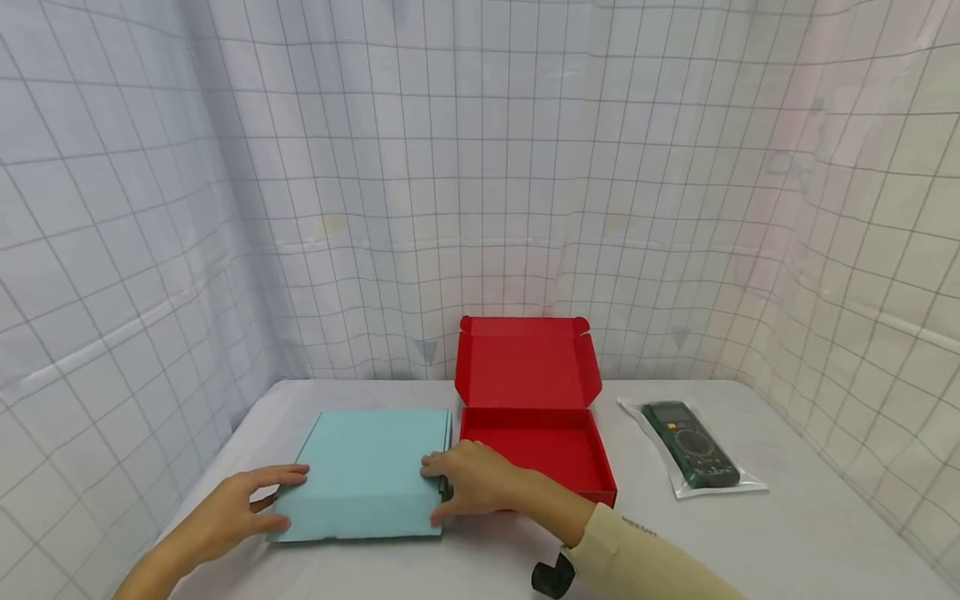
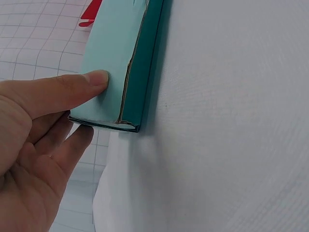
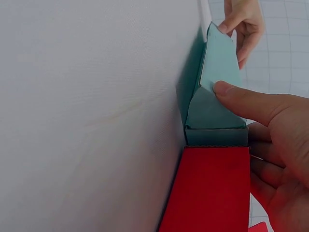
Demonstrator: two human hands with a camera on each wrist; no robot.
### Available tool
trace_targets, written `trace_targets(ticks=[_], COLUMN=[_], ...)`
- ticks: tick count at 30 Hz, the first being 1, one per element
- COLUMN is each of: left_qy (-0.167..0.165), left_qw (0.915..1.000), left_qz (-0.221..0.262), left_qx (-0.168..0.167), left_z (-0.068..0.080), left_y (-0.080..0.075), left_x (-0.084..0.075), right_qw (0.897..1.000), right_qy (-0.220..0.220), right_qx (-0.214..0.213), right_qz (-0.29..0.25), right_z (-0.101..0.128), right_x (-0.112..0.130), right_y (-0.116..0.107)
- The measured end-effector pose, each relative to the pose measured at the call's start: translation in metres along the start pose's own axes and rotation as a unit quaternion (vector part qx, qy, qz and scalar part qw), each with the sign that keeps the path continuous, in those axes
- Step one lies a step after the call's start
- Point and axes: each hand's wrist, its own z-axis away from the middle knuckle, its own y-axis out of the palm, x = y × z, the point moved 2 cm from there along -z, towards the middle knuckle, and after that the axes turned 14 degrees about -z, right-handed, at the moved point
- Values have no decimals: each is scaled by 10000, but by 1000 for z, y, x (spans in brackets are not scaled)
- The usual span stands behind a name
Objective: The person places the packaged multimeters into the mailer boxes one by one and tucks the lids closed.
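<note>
A light-blue cardboard box (image 1: 375, 458) lies on the table with its lid down, between my two hands. My left hand (image 1: 225, 518) grips its near left corner; in the left wrist view the thumb (image 2: 91, 83) lies on the front face and the fingers bear on the side. My right hand (image 1: 480, 479) holds the near right corner, its thumb (image 3: 236, 95) on the front face (image 3: 217, 116) and its other fingers partly hidden. The front flap's edge stands slightly off the darker teal surface in the right wrist view.
A red cardboard box (image 1: 604, 492) with its lid raised stands close to the blue box's right side, under my right forearm. Farther right lies a dark green multimeter (image 1: 693, 446) in a clear plastic bag (image 1: 750, 485). Gridded white curtains (image 1: 510, 167) surround the white table (image 1: 795, 533).
</note>
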Motion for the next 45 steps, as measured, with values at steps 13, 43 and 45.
trace_targets(ticks=[13,43,45], left_qy=[-148,-147,-44], left_qw=[9986,9855,9843], left_qz=[-435,-1434,-1491], left_qx=[-279,-900,-939], left_z=[-2,-9,-10], left_y=[4,11,11], left_x=[0,-8,-8], right_qw=[9996,9926,9901], right_qy=[-191,-556,-672], right_qx=[-157,-563,-598], right_qz=[109,919,1076], right_z=[0,-3,-4], right_x=[-7,-8,-8], right_y=[4,16,18])
